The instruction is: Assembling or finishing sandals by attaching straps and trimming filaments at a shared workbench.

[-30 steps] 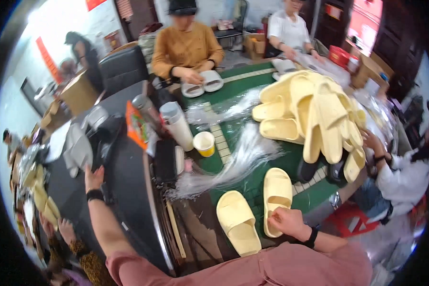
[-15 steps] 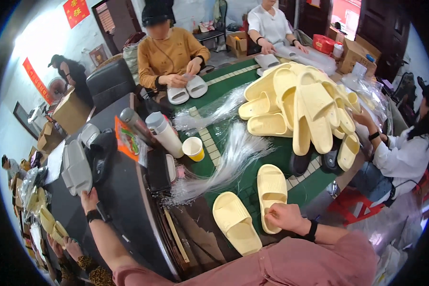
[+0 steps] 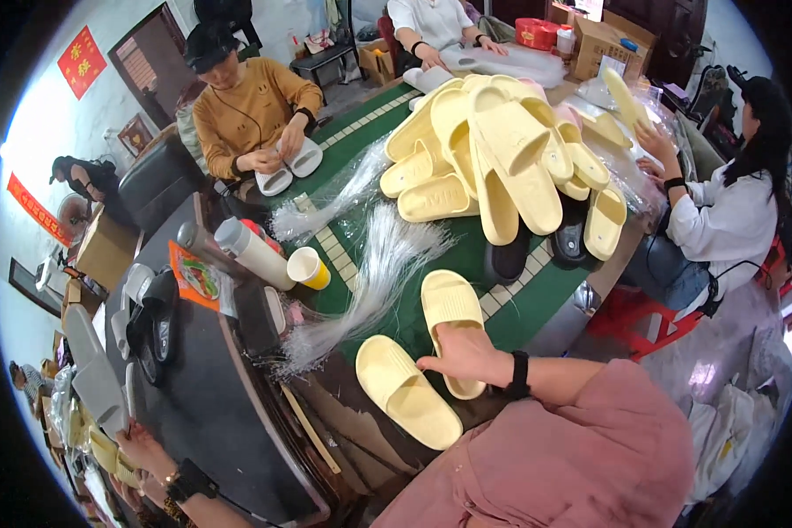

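My left hand (image 3: 147,451), at the lower left, grips the heel end of a grey slipper (image 3: 97,387) held upright past the dark desk. My right hand (image 3: 468,354) closes on a pale yellow slipper (image 3: 449,295) on the table in front of me. Its fingers reach into the foot opening by the strap and are partly hidden. My thumb points out toward the matching yellow slipper (image 3: 422,414), close beside it on the left. Beyond them, clear plastic fasteners (image 3: 370,264) lie in loose bundles on the green table top (image 3: 405,330).
A tall pile of yellow slippers (image 3: 510,150) fills the table's far right. A paper cup (image 3: 309,268) and a white bottle (image 3: 253,255) stand at the left. Black slippers (image 3: 157,326) lie on the desk (image 3: 211,396). Co-workers (image 3: 260,114) sit around the table.
My left hand has moved down and left, lifting the grey slipper off the desk. My right hand has gone from above the yellow slipper into it. The whole view has shifted.
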Demonstrator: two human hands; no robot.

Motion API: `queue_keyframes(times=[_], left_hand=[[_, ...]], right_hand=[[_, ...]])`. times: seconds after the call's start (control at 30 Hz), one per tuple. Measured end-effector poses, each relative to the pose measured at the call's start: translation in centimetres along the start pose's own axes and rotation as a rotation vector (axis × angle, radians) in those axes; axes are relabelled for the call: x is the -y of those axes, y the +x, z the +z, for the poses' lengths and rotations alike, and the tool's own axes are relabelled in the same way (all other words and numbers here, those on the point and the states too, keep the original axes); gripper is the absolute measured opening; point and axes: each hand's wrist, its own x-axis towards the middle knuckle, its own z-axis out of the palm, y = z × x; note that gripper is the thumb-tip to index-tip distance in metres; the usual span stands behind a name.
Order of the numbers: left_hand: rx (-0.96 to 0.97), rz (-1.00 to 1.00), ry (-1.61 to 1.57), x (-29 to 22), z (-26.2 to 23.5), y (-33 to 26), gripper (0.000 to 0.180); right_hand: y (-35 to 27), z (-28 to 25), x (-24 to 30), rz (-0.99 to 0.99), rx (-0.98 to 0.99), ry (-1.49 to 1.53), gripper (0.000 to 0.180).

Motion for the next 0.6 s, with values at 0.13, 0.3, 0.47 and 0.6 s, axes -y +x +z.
queue_keyframes(times=[0.13, 0.3, 0.47, 0.6], left_hand=[[0.029, 0.036, -0.059, -6.6, 1.9, -8.1, 0.026], [0.061, 0.095, -0.081, -10.7, 1.2, -13.4, 0.035], [0.125, 0.087, -0.149, -13.3, 5.8, -21.4, 0.032], [0.271, 0.467, 0.483, -8.1, 1.5, -20.5, 0.037]], right_hand=[[0.6, 0.0, 0.2, -0.080, -0.029, -0.026, 0.053], [1.0, 0.3, 0.1, -0.054, 0.008, -0.004, 0.053], [0.0, 0.0, 0.4, -0.181, 0.185, 0.191, 0.078], [-0.3, 0.2, 0.9, -0.145, 0.130, 0.150, 0.073]])
